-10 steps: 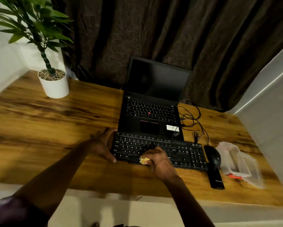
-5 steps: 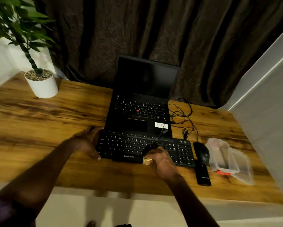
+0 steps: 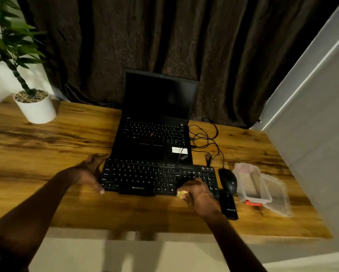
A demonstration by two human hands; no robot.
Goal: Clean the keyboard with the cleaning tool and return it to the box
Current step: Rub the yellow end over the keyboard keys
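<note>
While a crumpled dark curtain (image 3: 184, 46) is hanging behind it, the grainy wooden desk (image 3: 47, 154) is carrying an open black laptop (image 3: 154, 138) at twelve o'clock and, touching its front, a flat black keyboard (image 3: 141, 177). A clear, rectangular plastic box (image 3: 251, 183) is lying open at the keyboard's three o'clock. The left hand (image 3: 86, 173) is bracing the keyboard's nine o'clock end, its grip spanning that edge between thumb and fingers. A rounded black mouse (image 3: 228, 180) is sitting between keyboard and box. The right hand (image 3: 199, 195) is working at the keyboard's five o'clock edge, its grip pinching the small yellow cleaning tool (image 3: 181, 193).
</note>
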